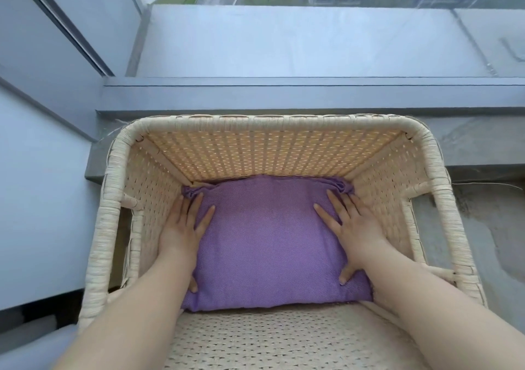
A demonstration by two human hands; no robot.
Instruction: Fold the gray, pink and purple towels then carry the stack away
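Grey window framing (71,28) and a dark sill (284,97) close the far side of the scene, with glazing above. Below the sill stands a rectangular woven basket (272,121), pale cane with a thick wrapped rim and open-weave walls.

Inside its left wall, the left hand (181,227) lies flat on the purple towel (267,244), fingers straight and spread. It presses and grasps nothing. The towel is a folded, roughly square pad of fine diagonal-twill cloth that fills the far part of the basket floor. Its two far corners are bunched into soft ridges against the back wall. The gray and pink towels are not visible, and whether they lie beneath cannot be told.

The right hand (352,224) mirrors the left, its palm and straight fingers pressing down and its thumb on the near edge, holding nothing. Mottled grey floor (468,227) shows beyond the right wall.

The step in hand appears to be seating the towel in the basket, late in the task. The next move probably calls for lifting both palms straight up, so that the pliant top layer is not dragged.
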